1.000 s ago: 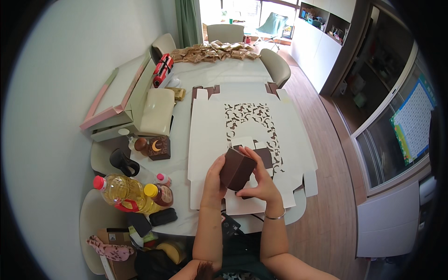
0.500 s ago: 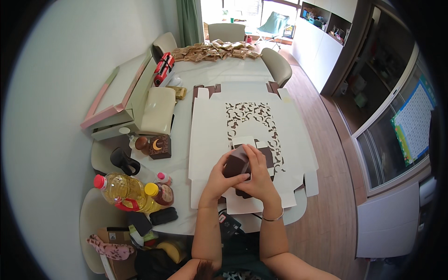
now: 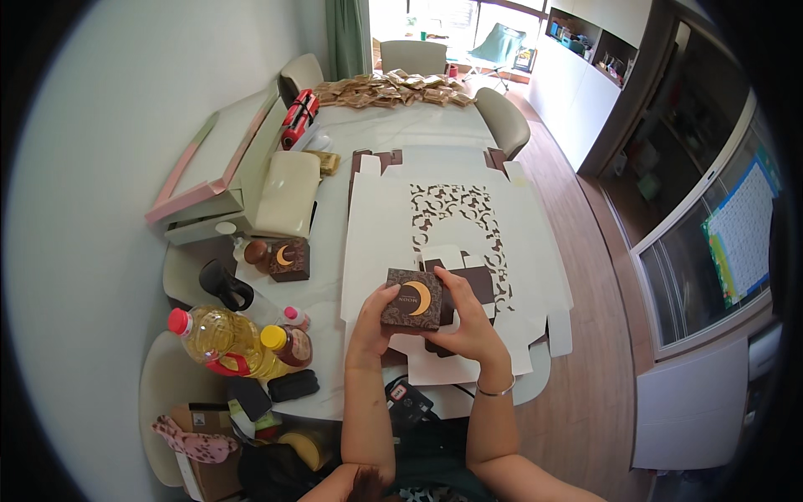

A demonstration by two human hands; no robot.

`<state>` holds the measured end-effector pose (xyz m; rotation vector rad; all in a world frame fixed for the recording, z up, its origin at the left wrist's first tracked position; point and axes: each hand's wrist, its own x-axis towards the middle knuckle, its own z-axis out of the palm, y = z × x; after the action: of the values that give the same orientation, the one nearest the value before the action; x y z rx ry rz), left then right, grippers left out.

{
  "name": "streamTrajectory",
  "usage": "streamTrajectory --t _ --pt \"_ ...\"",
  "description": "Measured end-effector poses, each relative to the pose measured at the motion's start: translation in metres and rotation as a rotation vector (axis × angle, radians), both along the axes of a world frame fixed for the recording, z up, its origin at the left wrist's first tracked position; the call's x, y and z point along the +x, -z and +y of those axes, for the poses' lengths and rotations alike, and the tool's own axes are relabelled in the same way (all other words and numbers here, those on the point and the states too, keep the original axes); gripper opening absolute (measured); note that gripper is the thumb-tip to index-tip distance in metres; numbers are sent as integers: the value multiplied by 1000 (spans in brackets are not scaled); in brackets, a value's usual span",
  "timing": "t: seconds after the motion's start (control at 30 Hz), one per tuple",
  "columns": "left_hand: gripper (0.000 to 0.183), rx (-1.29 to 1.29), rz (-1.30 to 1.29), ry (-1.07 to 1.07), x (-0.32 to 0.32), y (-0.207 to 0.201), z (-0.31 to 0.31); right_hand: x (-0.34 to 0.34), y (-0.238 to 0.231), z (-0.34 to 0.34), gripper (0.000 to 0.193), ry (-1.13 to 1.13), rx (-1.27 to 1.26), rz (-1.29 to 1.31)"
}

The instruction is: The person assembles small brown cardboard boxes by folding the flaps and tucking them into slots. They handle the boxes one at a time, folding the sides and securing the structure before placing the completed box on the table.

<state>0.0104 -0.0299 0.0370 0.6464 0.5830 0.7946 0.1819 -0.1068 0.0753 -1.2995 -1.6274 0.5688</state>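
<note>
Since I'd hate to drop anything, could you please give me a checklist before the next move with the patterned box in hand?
1. Left grip on the patterned box: ok, at its left side.
2. Right grip on the box: ok, at its right side.
3. Yellow crescent in view: ok, facing the camera.
4. Box's far side closed: cannot tell, hidden.
5. White cut-out sheet bare: not ok, dark brown card lies on it.
6. Second patterned box clear of both hands: ok, apart at left.
</note>
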Motion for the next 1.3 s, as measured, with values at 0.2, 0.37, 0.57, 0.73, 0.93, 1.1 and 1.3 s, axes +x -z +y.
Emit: streamTrajectory --t 0.2,0.37,0.57,0.73,0.93,1.1,1.3 --pt "65 95 58 -219 5 -6 -8 -15 4 6 92 326 -42 -96" --pt "54 -62 -20 -393 8 -3 -2 -20 8 9 74 262 -82 -201" --pt "42 327 318 -409 23 4 -8 -33 12 19 51 202 17 -140" --pt "41 90 247 -397 12 17 2 -27 16 18 51 86 -33 -173" --pt "35 125 356 -236 -10 7 3 -16 2 18 84 193 -68 -129" --pt "35 125 324 -110 -22 8 5 -6 -13 29 97 -83 -178 -182" --pt "52 57 76 -612 -18 16 7 -26 -13 78 91 -52 -155 -170"
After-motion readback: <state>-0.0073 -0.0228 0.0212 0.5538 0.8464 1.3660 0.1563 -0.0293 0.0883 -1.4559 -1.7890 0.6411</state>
